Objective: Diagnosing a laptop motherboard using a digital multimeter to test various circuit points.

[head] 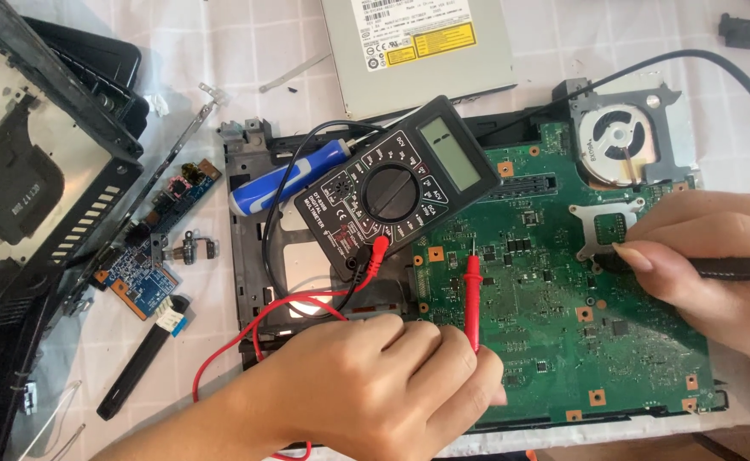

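Head view: white checked tablecloth [247, 26]

The lower part of the red probe [472, 299] is hidden inside the fingers of the left hand [392, 388], whose forearm is cut off by the bottom edge. The tip of the black probe [725, 268] is covered by the right hand [716, 256], which is cropped at the right edge. The optical drive [417, 47] is cut by the top edge. Part of the green motherboard [554, 324] is concealed under the multimeter [396, 183]. The dismantled laptop casing [25, 171] is cropped at the left edge.
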